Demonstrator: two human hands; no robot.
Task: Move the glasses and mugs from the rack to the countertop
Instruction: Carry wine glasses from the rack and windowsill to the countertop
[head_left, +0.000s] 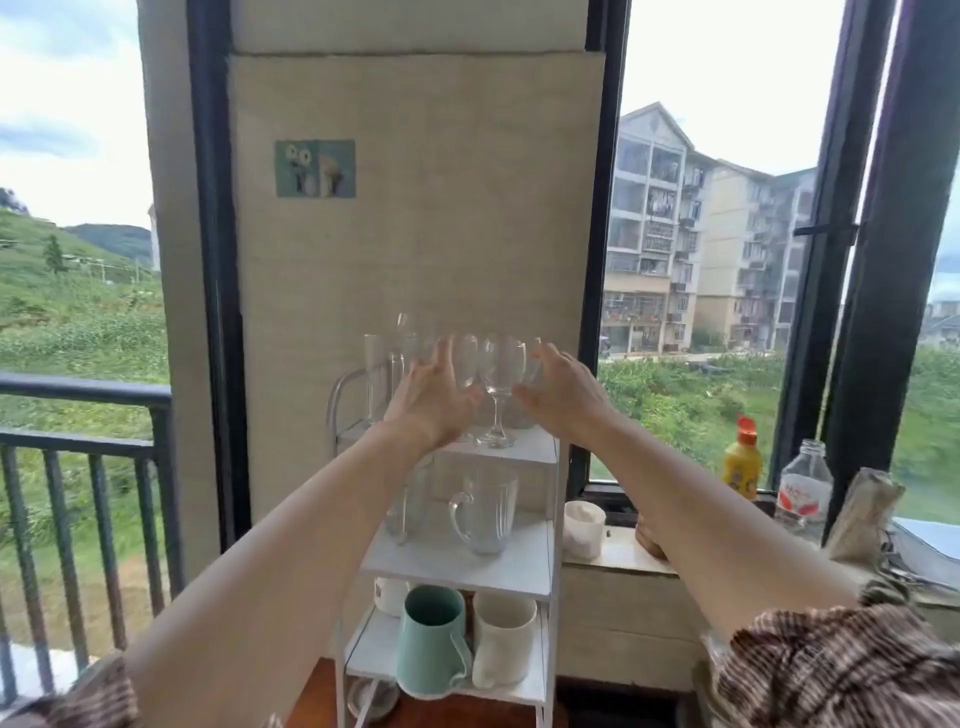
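While several stemmed glasses (501, 384) stand crowded on the top shelf of the white rack (550, 525), too overlapped to count, the left hand (431, 400) and right hand (558, 392) reach around them with spread, empty fingers. One clear glass mug (485, 512) stands on the middle shelf. Below stand one green mug (431, 639) and two white mugs (504, 636).

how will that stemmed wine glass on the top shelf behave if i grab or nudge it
The wine glass looks thin and clear, so probably fragile. Its wide bowl on a narrow stem and small foot suggests it tips easily when nudged. Other glasses crowd beside it on the rack, so a knock could likely clink them.
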